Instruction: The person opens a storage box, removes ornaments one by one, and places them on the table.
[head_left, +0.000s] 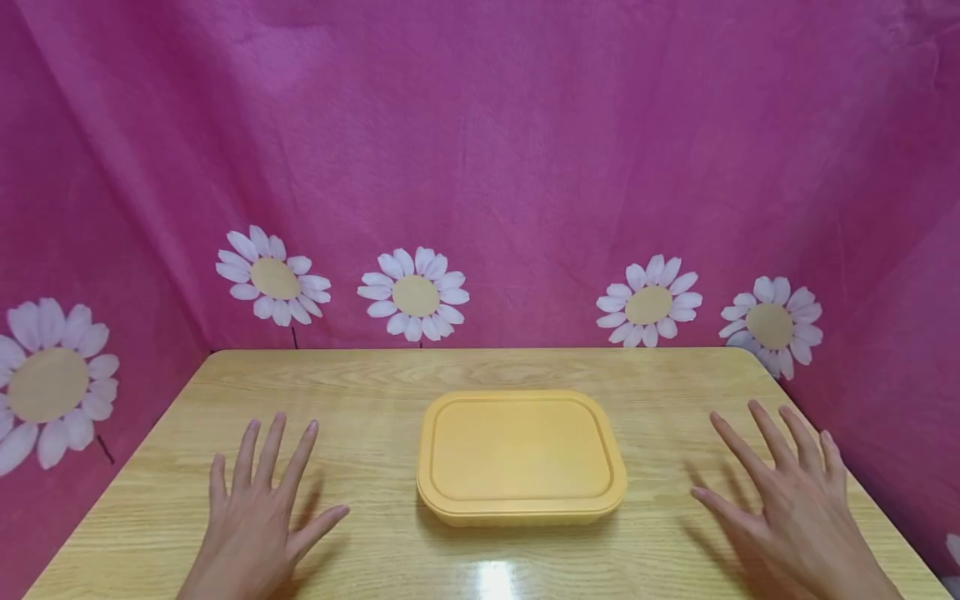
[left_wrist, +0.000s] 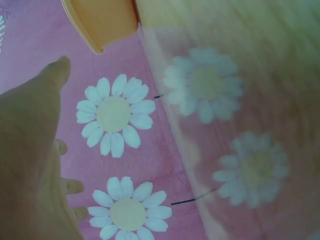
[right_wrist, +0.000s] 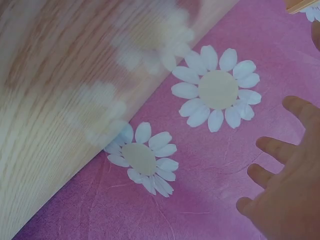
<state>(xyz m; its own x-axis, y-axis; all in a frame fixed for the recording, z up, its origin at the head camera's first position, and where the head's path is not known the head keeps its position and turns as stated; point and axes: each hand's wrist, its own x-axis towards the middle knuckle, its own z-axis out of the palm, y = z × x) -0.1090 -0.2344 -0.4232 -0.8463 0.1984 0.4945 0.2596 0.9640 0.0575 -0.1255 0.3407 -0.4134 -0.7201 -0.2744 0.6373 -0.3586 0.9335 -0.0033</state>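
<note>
A rectangular container with a yellow-orange lid (head_left: 522, 454) sits on the wooden table between the two hands, its lid on. To its left, my left hand (head_left: 258, 517) is spread palm down with nothing in it; shadows show beside the fingers. My right hand (head_left: 795, 508), also spread and holding nothing, is to the right of the container. Neither hand touches the container. In the left wrist view, part of the container (left_wrist: 107, 25) shows at the top beyond my left hand (left_wrist: 30, 135). The right wrist view shows my right hand (right_wrist: 290, 185) and a corner of the container (right_wrist: 300, 5).
The light wooden table (head_left: 360, 550) has rounded far corners and reflects a light near its front edge. Behind it and at both sides hangs a magenta cloth (head_left: 525, 167) printed with several white daisies (head_left: 416, 296).
</note>
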